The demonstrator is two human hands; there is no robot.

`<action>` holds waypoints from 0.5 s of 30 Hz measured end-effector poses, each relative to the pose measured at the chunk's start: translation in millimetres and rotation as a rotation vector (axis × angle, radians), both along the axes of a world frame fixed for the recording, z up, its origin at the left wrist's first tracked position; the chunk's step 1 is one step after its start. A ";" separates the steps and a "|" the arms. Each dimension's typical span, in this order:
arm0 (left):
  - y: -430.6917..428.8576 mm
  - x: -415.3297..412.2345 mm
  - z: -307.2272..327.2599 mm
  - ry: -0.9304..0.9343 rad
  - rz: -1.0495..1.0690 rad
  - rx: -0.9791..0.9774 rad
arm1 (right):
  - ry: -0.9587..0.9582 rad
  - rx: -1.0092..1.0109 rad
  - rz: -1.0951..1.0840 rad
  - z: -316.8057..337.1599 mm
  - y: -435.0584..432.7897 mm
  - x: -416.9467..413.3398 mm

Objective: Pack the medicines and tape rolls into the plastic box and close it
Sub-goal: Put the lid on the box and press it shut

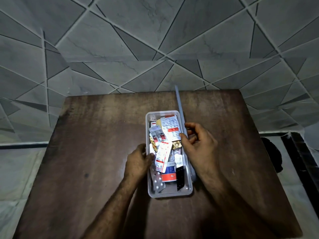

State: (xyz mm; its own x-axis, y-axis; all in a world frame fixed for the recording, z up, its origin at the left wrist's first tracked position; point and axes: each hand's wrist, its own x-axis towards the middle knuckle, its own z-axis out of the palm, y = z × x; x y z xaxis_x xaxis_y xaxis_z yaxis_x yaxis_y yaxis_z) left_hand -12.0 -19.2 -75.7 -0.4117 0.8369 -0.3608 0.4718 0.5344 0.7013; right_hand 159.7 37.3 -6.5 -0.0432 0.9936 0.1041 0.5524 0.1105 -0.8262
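A clear plastic box [170,194] stands in the middle of the brown table [96,152]. It is filled with several blister strips of medicine [170,128], a blue, white and orange medicine carton [170,173] and a black item [180,178]. No tape roll can be made out. The grey-blue lid [179,104] stands on edge along the box's right rim, tilted up. My right hand [198,142] grips the lid at its middle. My left hand [138,161] rests on the box's left wall, thumb touching a strip.
The table's back edge meets a grey wall with geometric tiles [155,40]. A dark round object [272,154] sits on the floor off the table's right edge. Pale floor shows on both sides.
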 end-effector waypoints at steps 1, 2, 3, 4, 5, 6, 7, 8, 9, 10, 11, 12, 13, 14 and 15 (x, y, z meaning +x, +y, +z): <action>1.2 0.3 1.2 0.034 0.024 0.059 | -0.010 -0.016 0.017 1.0 -2.3 -4.5; 3.2 0.5 3.4 0.060 0.048 0.128 | -0.018 -0.033 0.037 0.9 -5.0 -8.9; 5.3 1.0 6.2 0.069 0.066 0.197 | -0.026 -0.045 0.063 0.6 -8.2 -13.5; 8.3 1.5 9.8 0.040 0.070 0.239 | -0.039 -0.047 0.090 -0.9 -11.3 -18.1; 11.9 2.3 13.3 -0.060 0.077 0.265 | -0.054 -0.041 0.116 -2.9 -14.5 -22.5; 14.8 3.4 17.6 -0.228 0.098 0.262 | -0.070 -0.032 0.141 -6.4 -17.3 -27.2; 17.7 6.0 24.8 -0.428 0.133 0.244 | -0.088 -0.026 0.167 -9.9 -20.2 -30.9; 20.4 8.5 29.9 -0.593 0.163 0.225 | -0.108 -0.020 0.197 -14.1 -23.0 -34.6; 22.7 9.8 33.6 -0.704 0.183 0.219 | -0.131 -0.016 0.233 -18.7 -25.5 -38.0; 24.6 10.5 34.1 -0.729 0.187 0.221 | -0.151 -0.019 0.272 -22.8 -27.8 -40.8; 25.9 11.0 33.8 -0.744 0.205 0.226 | -0.166 -0.037 0.307 -25.9 -29.5 -42.4; 26.1 9.7 31.4 -0.737 0.220 0.228 | -0.173 -0.069 0.332 -28.4 -29.8 -43.1; 25.8 7.7 28.4 -0.730 0.242 0.219 | -0.171 -0.106 0.343 -30.5 -28.7 -42.3; 25.2 4.7 23.9 -0.708 0.262 0.197 | -0.153 -0.133 0.336 -32.2 -26.3 -40.4; 24.6 1.6 17.9 -0.687 0.289 0.177 | -0.121 -0.143 0.307 -34.2 -22.4 -37.3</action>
